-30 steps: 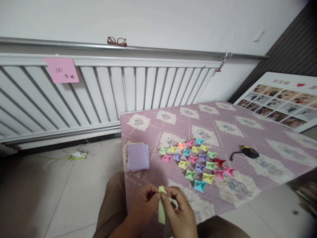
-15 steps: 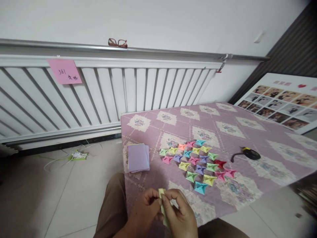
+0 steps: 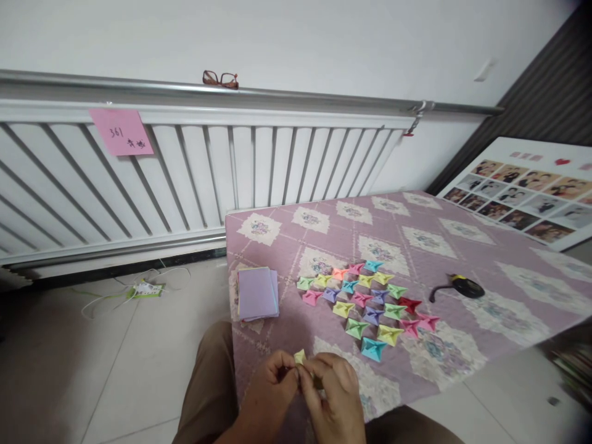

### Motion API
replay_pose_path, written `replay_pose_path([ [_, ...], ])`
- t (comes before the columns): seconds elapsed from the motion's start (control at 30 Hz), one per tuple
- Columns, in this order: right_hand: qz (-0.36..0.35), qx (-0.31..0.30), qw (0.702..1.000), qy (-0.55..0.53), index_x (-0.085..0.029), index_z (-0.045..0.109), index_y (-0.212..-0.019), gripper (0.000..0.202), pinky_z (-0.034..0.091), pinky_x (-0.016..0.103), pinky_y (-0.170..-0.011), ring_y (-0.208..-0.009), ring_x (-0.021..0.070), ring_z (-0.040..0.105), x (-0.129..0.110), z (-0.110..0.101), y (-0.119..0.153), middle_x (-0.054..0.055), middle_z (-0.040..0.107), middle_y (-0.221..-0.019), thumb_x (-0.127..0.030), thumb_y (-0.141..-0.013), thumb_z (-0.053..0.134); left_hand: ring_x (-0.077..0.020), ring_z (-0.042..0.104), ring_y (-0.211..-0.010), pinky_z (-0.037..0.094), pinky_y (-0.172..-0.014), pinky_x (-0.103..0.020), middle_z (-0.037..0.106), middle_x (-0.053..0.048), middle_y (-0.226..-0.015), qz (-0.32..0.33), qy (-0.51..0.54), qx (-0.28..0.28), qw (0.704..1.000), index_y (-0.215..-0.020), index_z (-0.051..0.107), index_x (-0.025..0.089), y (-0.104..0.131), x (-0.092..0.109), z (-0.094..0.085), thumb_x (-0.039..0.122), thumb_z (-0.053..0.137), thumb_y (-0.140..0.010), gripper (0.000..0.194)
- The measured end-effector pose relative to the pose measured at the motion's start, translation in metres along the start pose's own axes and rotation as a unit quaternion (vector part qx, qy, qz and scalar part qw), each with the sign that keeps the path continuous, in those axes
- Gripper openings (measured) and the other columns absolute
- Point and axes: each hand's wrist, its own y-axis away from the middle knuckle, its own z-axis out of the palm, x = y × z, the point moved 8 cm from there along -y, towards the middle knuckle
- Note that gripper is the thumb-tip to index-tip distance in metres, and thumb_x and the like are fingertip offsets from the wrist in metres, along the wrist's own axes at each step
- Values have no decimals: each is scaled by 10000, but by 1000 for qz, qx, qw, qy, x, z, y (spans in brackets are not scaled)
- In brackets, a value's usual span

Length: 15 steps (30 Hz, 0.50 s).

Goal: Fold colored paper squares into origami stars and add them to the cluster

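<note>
Near the front edge of the table, my left hand [image 3: 272,390] and my right hand [image 3: 333,388] meet, both closed on a small yellow folded paper [image 3: 300,356]. Only its pointed top shows above the fingertips; the rest is hidden by my fingers. Beyond my hands stand several folded paper pieces [image 3: 363,300] in rows, in yellow, green, blue, purple, pink and red. A stack of square paper sheets [image 3: 256,295], purple on top, lies at the table's left edge.
A purple patterned cloth covers the table [image 3: 430,246]. On it to the right lies a black object with a strap [image 3: 467,287]. A white radiator [image 3: 194,179] runs along the wall, with glasses [image 3: 221,79] on its pipe. A power strip [image 3: 146,288] sits on the floor at left.
The yellow paper showed as a long narrow strip running below my fingers; now only a short pointed tip shows. My right hand's fingers have curled further around it.
</note>
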Motion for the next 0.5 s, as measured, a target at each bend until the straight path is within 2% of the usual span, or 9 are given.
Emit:
replay_pose_path([
  [0.2,-59,25,997,40,-257,629,-860,83,412,344,-745,-766,179,582,-11,-6,-2,8,641,-801,-235,-869,550,-113,420,-612,356,-622,-232,470,52,-594,9,5,5,1000,-641,519,184,1,0,0,316,609,-715,176],
  [0.5,-81,32,995,58,-261,610,-881,111,359,380,-820,-756,180,562,-21,-7,-3,-2,629,-776,-194,-886,521,-137,484,-669,399,-671,-243,554,26,-648,18,17,36,999,-666,565,182,4,-1,-4,323,626,-719,162],
])
